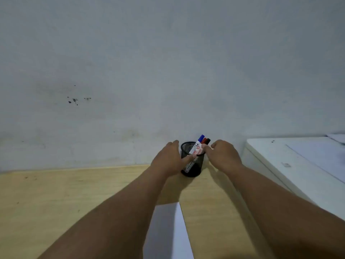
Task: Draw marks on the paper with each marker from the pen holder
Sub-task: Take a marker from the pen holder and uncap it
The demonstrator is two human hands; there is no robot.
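Observation:
A black mesh pen holder (194, 168) stands at the back of the wooden desk, against the wall. Three markers lean in it: one with a blue cap (201, 137), one red (205, 140), one black (208, 140). My left hand (168, 158) is wrapped around the holder's left side. My right hand (223, 155) reaches in from the right, its fingertips pinching the white barrel of the blue-capped marker (196, 148). A white sheet of paper (168, 230) lies on the desk between my forearms, near the front.
A white box-like device (298, 165) occupies the right side of the desk, with papers on top. The pale wall (168, 71) rises directly behind the holder. Bare wooden desk surface (65, 199) stretches to the left.

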